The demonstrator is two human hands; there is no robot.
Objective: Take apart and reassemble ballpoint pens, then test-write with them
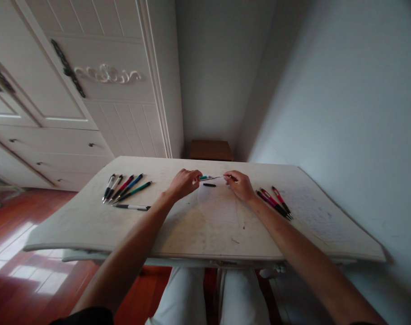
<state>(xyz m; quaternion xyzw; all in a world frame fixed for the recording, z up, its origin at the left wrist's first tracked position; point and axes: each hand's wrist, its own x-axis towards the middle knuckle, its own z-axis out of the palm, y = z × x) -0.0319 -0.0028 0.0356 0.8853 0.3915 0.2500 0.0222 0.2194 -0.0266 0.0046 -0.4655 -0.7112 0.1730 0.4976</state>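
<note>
My left hand (185,183) and my right hand (240,184) face each other over the far middle of the white table. A thin pen refill (216,178) spans the gap, its ends pinched in the fingertips of both hands. Beside my left fingertips is a green pen part (203,178); whether it is held or lies on the table I cannot tell. Just below the refill, a short black pen grip (209,185) lies on the table. Beneath my hands is a lined sheet of paper (219,210).
Several pens (126,187) lie fanned out on the table (90,225) at left, with a white-and-black pen (131,206) nearer me. Pink-and-black pens (275,202) lie right of my right forearm, beside a written sheet (320,212). A wall borders the right; a white cabinet (124,117) stands at left.
</note>
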